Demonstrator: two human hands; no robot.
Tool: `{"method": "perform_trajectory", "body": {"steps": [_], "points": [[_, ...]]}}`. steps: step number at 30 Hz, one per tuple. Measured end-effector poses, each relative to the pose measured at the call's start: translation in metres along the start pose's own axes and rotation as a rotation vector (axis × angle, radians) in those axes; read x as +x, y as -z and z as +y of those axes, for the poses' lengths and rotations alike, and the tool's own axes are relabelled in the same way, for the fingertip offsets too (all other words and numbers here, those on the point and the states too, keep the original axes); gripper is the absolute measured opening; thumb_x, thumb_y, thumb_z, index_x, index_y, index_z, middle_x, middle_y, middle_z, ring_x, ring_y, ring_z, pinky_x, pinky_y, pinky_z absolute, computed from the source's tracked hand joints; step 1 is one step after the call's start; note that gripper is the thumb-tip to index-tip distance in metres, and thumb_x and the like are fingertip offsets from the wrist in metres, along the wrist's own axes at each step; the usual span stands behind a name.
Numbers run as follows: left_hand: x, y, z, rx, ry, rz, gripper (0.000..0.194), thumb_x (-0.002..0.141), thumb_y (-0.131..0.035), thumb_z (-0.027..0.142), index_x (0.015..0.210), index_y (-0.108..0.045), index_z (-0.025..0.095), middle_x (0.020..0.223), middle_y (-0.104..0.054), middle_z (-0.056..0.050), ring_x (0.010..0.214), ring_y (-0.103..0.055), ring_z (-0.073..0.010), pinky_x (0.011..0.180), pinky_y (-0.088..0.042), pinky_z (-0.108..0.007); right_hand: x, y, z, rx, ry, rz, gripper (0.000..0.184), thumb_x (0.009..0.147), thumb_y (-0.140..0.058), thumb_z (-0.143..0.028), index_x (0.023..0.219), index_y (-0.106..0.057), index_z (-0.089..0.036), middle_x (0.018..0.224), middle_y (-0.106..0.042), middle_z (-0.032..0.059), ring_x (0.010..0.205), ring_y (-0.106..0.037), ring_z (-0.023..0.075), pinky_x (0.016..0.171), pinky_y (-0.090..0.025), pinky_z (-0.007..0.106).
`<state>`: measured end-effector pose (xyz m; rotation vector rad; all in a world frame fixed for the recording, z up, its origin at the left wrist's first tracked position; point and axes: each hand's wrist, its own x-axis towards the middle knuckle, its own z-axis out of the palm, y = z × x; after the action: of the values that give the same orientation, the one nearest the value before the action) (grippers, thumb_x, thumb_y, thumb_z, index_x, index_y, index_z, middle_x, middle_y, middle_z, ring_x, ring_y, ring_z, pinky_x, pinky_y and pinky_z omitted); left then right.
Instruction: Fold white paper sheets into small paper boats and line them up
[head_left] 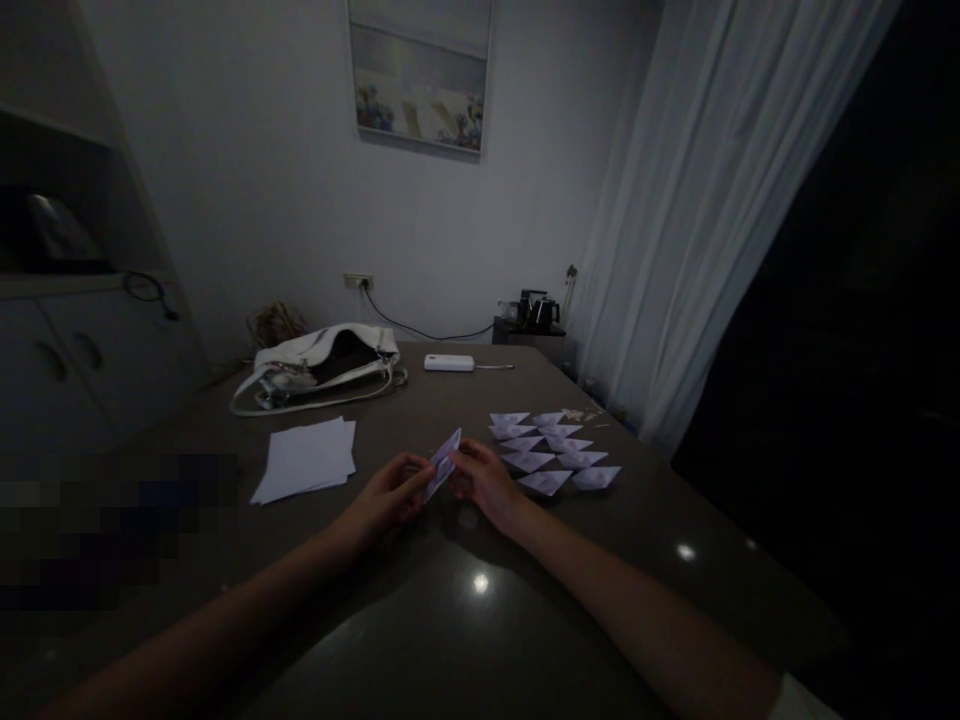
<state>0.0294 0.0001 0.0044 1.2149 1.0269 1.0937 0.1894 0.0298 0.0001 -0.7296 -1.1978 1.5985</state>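
Ten small paper boats [529, 461] lie in two columns to the right as I watch through the head camera, beside a folded paper [442, 466] held tilted just above the tabletop [375, 640], near the middle. White paper sheets [307, 458] sit in a loose stack to the left, with a white handbag [322, 350] on the far side of them.

I judge that careful handling needs a light, even pinch: I'd steady one end with the left hand [386, 495] and let the right hand [487, 485] work the other, keeping edges lined up and pressing creases without crumpling the thin layers.

The left fingers are nearly closed, thumb and fingertips gripping the near, lower end of the folded paper. The right fingers are curled and narrow, thumb and forefinger at its right edge; exactly how the remaining fingertips meet it, I cannot tell in this dim light.
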Motion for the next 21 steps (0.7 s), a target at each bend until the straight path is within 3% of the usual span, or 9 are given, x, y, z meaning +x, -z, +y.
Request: {"method": "perform_trajectory", "body": {"steps": [2, 5, 10, 13, 16, 21], "points": [[0.000, 0.002, 0.002, 0.098, -0.045, -0.003, 0.043, 0.065, -0.069, 0.049, 0.089, -0.052, 0.018, 0.055, -0.053, 0.007, 0.039, -0.044, -0.0070, 0.039, -0.028, -0.017, 0.001, 0.000, 0.000, 0.019, 0.043, 0.070, 0.036, 0.063, -0.073, -0.039, 0.084, -0.056, -0.016, 0.073, -0.058, -0.0024, 0.055, -0.052, 0.0081, 0.042, -0.035, 0.017], [-0.002, 0.007, 0.007, 0.227, -0.158, -0.004, 0.041, 0.068, -0.068, 0.045, 0.094, -0.051, 0.018, 0.077, -0.062, 0.001, 0.051, -0.053, -0.0102, 0.045, -0.037, -0.020, 0.003, 0.000, -0.001, 0.032, 0.087, 0.142, 0.039, 0.060, -0.075, -0.041, 0.082, -0.054, -0.017, 0.071, -0.057, -0.0033, 0.055, -0.054, 0.0085, 0.041, -0.035, 0.016], [-0.002, 0.020, 0.011, 0.754, -0.494, 0.041, 0.026, 0.076, -0.062, 0.032, 0.098, -0.055, 0.019, 0.083, -0.061, -0.001, 0.062, -0.056, -0.0137, 0.054, -0.043, -0.024, 0.005, 0.002, -0.001, 0.005, 0.069, 0.165, 0.044, 0.059, -0.074, -0.050, 0.077, -0.050, -0.017, 0.068, -0.056, -0.0043, 0.052, -0.059, 0.0106, 0.039, -0.035, 0.016], [0.000, 0.025, 0.008, 0.880, -0.664, 0.049, 0.025, 0.083, -0.054, 0.026, 0.108, -0.054, 0.021, 0.094, -0.059, -0.003, 0.064, -0.055, -0.0122, 0.055, -0.044, -0.023, 0.004, 0.001, 0.000, -0.056, 0.073, 0.155, 0.044, 0.061, -0.071, -0.053, 0.078, -0.051, -0.017, 0.069, -0.058, -0.0029, 0.050, -0.060, 0.0113, 0.037, -0.035, 0.016], [0.001, 0.026, 0.006, 0.920, -0.738, 0.051, 0.024, 0.086, -0.051, 0.024, 0.110, -0.054, 0.022, 0.100, -0.056, -0.004, 0.067, -0.055, -0.0118, 0.056, -0.045, -0.023, 0.002, 0.000, 0.000, -0.127, 0.084, 0.147, 0.043, 0.064, -0.069, -0.054, 0.078, -0.052, -0.016, 0.070, -0.061, -0.0006, 0.048, -0.060, 0.0107, 0.037, -0.036, 0.016], [0.002, 0.027, 0.007, 0.960, -0.752, 0.030, 0.014, 0.088, -0.048, 0.027, 0.095, -0.059, 0.019, 0.095, -0.056, -0.004, 0.072, -0.055, -0.0137, 0.059, -0.045, -0.023, 0.000, -0.001, -0.001, -0.175, 0.108, 0.135, 0.043, 0.067, -0.066, -0.055, 0.075, -0.051, -0.015, 0.068, -0.062, 0.0001, 0.045, -0.057, 0.0084, 0.037, -0.034, 0.015]]}}
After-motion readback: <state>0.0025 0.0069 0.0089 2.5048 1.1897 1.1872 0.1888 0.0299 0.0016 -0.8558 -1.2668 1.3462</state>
